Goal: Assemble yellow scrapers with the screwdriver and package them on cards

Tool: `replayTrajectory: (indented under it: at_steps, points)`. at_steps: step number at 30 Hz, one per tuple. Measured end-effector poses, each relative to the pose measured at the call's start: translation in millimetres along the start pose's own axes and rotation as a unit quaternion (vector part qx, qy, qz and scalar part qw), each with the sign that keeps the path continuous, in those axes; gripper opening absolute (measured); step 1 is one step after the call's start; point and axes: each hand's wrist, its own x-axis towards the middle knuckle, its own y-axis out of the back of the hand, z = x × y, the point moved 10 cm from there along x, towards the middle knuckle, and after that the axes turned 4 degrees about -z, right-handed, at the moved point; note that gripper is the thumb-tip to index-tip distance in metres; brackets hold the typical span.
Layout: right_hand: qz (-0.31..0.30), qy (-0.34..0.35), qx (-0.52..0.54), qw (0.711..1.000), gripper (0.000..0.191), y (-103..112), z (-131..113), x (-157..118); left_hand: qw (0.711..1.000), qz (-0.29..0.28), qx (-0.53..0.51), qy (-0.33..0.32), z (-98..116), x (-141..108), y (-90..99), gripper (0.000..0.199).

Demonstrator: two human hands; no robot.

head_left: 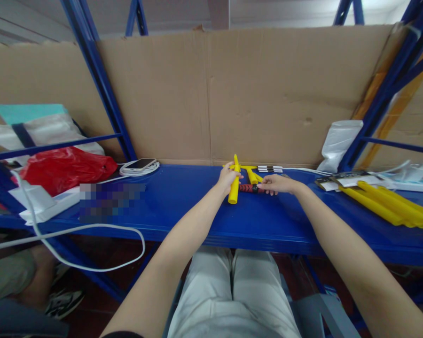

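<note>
My left hand (227,177) is closed round a yellow tapered tube (233,191), narrow end up and wide end toward me. To its right, my right hand (275,183) has its fingers bent together at the end of a dark red and black patterned rod-like piece (246,188) with a black band. That piece runs across just above the blue shelf, and its left end passes behind the yellow tube. Right behind it are more yellow tapered pieces (251,176), partly covered by my hands.
Several yellow tubes (391,206) lie at right beside flat black-and-white packages (345,180). Small white strips with black bands (270,169) rest near the cardboard wall (211,98). A phone (143,164), white cables and a red plastic bag (68,168) are at left. Blue posts frame the shelf.
</note>
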Motion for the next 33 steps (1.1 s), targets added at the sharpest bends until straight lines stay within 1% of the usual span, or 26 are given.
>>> replayTrajectory:
  at_steps: [4, 7, 9, 12, 14, 17, 23, 27, 33]
  points:
    - [0.040, 0.017, -0.012, 0.999, 0.042, 11, 5, 7, 1.000, -0.013, 0.020, -0.006, 1, 3, -2.3, 0.062]
    - [0.058, 0.045, -0.011, 0.997, 0.040, 17, 6, 11, 0.996, -0.012, 0.083, -0.010, 0, 4, -2.4, 0.056]
    - [0.062, 0.049, -0.038, 0.996, 0.037, 18, 6, 12, 0.990, -0.003, 0.138, -0.022, 0, 5, -1.4, 0.055]
    - [0.055, 0.015, -0.132, 0.990, 0.030, 16, 5, 10, 0.981, 0.023, 0.185, -0.051, 1, 7, 1.6, 0.055]
    - [0.043, -0.010, -0.188, 0.981, 0.025, 13, 4, 8, 0.980, 0.032, 0.183, -0.067, 1, 9, 2.4, 0.057]
    - [0.036, -0.027, -0.226, 0.973, 0.021, 11, 1, 5, 0.981, 0.034, 0.176, -0.081, -2, 13, 2.2, 0.057]
    - [0.028, -0.039, -0.247, 0.968, 0.021, 9, -2, 3, 0.965, 0.060, 0.232, -0.107, -3, 21, 9.7, 0.049]
    - [0.026, -0.040, -0.245, 0.968, 0.021, 9, -2, 3, 0.952, 0.064, 0.267, -0.136, -2, 26, 12.6, 0.050]
    - [0.025, -0.034, -0.233, 0.971, 0.022, 9, 1, 5, 0.946, 0.067, 0.285, -0.137, -2, 28, 13.3, 0.045]
